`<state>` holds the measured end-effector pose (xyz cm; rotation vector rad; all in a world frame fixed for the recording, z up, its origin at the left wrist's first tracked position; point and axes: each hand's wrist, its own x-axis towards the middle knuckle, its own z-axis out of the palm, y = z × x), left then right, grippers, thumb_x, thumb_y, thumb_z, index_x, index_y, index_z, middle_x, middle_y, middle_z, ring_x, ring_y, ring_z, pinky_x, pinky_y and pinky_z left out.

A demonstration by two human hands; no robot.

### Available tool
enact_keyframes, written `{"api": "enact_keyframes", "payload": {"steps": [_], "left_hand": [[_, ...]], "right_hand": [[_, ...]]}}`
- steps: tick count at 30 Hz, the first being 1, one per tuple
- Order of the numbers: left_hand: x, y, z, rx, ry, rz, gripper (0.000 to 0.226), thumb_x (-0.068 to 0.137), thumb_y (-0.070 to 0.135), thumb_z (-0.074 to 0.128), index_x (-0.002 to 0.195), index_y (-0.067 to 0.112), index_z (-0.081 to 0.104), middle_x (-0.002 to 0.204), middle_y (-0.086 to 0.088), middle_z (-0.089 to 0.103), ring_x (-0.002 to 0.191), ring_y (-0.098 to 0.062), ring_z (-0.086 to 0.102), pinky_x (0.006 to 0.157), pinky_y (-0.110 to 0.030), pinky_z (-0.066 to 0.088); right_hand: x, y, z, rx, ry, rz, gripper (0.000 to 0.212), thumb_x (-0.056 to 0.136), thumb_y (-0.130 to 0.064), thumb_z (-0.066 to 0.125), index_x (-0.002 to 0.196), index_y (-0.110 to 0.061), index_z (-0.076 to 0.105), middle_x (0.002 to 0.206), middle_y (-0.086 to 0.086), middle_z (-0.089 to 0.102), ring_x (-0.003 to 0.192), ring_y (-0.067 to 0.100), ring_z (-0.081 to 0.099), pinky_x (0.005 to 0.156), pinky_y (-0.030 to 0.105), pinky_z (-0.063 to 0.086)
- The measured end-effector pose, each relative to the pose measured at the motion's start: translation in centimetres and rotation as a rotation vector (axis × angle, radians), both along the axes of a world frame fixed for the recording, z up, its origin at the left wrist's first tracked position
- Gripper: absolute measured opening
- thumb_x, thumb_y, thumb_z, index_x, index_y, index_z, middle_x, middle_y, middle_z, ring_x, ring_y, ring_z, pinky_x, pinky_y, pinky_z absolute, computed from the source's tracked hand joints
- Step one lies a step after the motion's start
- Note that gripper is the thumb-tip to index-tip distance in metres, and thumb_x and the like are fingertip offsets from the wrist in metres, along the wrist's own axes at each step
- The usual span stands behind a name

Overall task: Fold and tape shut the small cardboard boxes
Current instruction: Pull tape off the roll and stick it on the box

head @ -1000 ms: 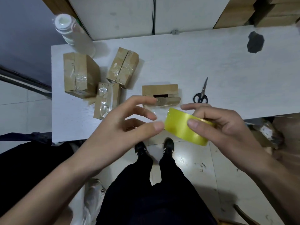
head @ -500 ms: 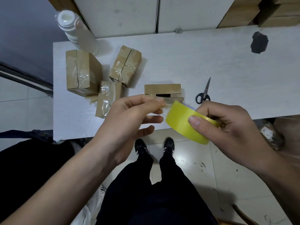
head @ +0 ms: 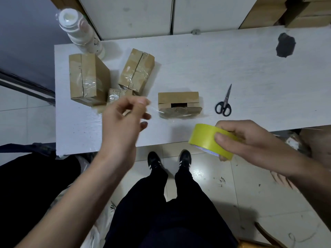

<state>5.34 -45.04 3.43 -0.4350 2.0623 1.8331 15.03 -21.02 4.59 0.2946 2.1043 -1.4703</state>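
My right hand [head: 245, 140] grips a yellow tape roll [head: 206, 138] at the table's front edge. My left hand [head: 123, 119] pinches the free end of a clear tape strip [head: 172, 119] pulled leftward from the roll. Under that strip a small cardboard box [head: 179, 101] lies on the white table [head: 215, 65]; a gap shows between its flaps and tape clings to its front. Three taped boxes sit at the left: a big one [head: 87, 79], a tilted one [head: 137, 71], and a small one [head: 116, 94] partly hidden by my left hand.
Black-handled scissors [head: 224, 102] lie to the right of the open box. A white plastic bottle [head: 80, 31] stands at the back left corner. A dark patch [head: 285, 44] marks the table's far right. Stacked cartons [head: 308, 13] rise behind. My feet [head: 168, 160] stand below the table edge.
My left hand moved left and away from the roll, drawing out a length of clear tape. My right hand lowered the roll to the right.
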Motion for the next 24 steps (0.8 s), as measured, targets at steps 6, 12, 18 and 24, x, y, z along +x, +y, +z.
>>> {"api": "enact_keyframes", "payload": {"steps": [6,12,18,24], "left_hand": [[-0.8,-0.3,-0.2,-0.007,0.145,0.015,0.017,0.099,0.014,0.066,0.082,0.013,0.070,0.074,0.001,0.063,0.070,-0.014,0.055,0.068,-0.026,0.045],[-2.3,-1.2,-4.3,-0.028,0.040,0.192,0.020,0.100,0.018,0.064,0.080,0.019,0.064,0.075,0.003,0.060,0.072,-0.014,0.053,0.071,-0.033,0.048],[-1.9,-1.6,-8.7,-0.019,-0.058,0.296,0.025,0.100,0.011,0.061,0.076,0.020,0.060,0.068,0.009,0.063,0.060,-0.006,0.056,0.073,-0.034,0.051],[-3.2,-1.2,-11.1,0.159,-0.204,0.285,0.021,0.097,0.011,0.069,0.082,0.013,0.054,0.094,-0.019,0.056,0.085,-0.025,0.060,0.081,-0.046,0.064]], "right_hand": [[-0.7,0.2,-4.6,0.711,-0.041,0.050,0.066,0.075,-0.085,0.047,0.074,-0.019,0.053,0.064,-0.003,0.061,0.071,0.022,0.063,0.061,0.033,0.044],[-2.8,-0.1,-6.8,0.622,-0.055,0.250,0.082,0.076,-0.086,0.057,0.139,-0.039,0.031,0.071,0.005,0.062,0.075,0.022,0.065,0.070,0.037,0.052],[-6.0,-1.0,-11.9,0.511,-0.218,0.404,0.105,0.076,-0.081,0.067,0.157,-0.060,0.003,0.057,-0.001,0.067,0.055,0.022,0.070,0.069,0.036,0.061],[-8.8,-0.7,-13.6,0.533,-0.302,0.474,0.128,0.079,-0.070,0.076,0.157,-0.050,-0.023,0.061,0.005,0.071,0.042,0.015,0.057,0.060,0.030,0.060]]}}
